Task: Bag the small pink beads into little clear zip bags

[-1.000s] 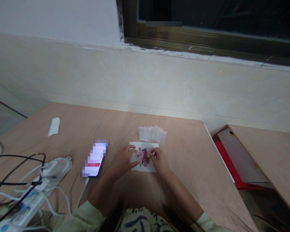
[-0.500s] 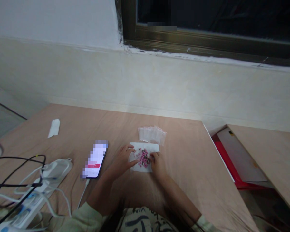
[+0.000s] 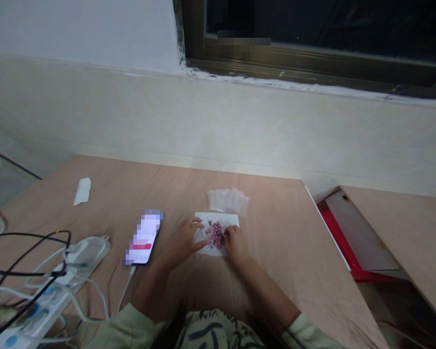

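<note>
A white sheet of paper [image 3: 231, 219] lies flat on the table, with a cluster of small pink bead-like pieces [image 3: 214, 234] and some darker bits at its middle. My left hand [image 3: 183, 241] rests over the sheet's left edge, thumb and fingers apart around that side of the pile. At the pile's right edge, my right hand [image 3: 237, 246] has its fingers curled together in a pinch. Whatever sits between those fingertips is too small to make out. Just behind the paper, several small clear zip bags [image 3: 228, 200] lie fanned out.
Left of my hands, a lit phone [image 3: 145, 237] is plugged into a white cable. A white power strip [image 3: 85, 254] with tangled black and white cords lies at the lower left. A torn white scrap [image 3: 82, 191] is farther back. Right of the table edge is an open gap holding a red item [image 3: 343, 247].
My right hand has shifted very slightly left along the edge of the pink pile. My left hand stays in place, and the view has tilted a little.
</note>
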Available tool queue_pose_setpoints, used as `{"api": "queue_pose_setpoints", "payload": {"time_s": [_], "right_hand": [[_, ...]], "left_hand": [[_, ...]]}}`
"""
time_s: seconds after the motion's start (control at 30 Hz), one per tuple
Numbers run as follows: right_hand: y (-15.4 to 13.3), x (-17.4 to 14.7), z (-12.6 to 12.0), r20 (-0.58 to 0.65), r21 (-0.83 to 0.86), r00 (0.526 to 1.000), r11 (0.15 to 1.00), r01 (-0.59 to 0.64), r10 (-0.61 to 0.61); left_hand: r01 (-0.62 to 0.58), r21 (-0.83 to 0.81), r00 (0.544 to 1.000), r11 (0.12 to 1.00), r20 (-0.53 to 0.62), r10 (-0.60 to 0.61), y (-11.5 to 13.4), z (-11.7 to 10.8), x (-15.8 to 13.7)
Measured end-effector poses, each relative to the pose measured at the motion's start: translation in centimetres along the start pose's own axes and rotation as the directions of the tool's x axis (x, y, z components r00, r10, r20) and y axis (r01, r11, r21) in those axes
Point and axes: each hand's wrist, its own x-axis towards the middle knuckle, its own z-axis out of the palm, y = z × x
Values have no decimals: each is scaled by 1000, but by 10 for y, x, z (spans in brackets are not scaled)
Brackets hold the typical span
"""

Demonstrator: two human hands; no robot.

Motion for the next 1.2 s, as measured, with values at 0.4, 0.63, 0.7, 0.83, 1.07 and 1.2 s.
{"api": "queue_pose_setpoints", "payload": {"time_s": [0.4, 0.63, 0.7, 0.83, 1.07, 1.2], "right_hand": [[-51, -3, -39, -81, 329, 985, 928, 173, -155], [-1, -13, -10, -105, 134, 990, 988, -77, 91], [5, -13, -5, -84, 100, 992, 991, -84, 92], [4, -11, -2, -49, 62, 995, 994, -85, 88], [6, -8, -6, -95, 151, 992, 986, -64, 79], [-13, -8, -22, -146, 365, 984, 930, -45, 105]], "left_hand": [[-20, -6, 999, 1000, -31, 19, 4, 1, 6], [-11, -20, 999, 1000, -48, 10, 1, 2, -1], [-8, -15, 999, 1000, -54, 7, 1, 2, -1], [-23, -6, 999, 1000, -43, 23, 0, 1, 1], [-15, 6, 999, 1000, -46, 15, 1, 0, 6], [-19, 2, 1000, 1000, -20, 19, 6, 0, 4]]}}
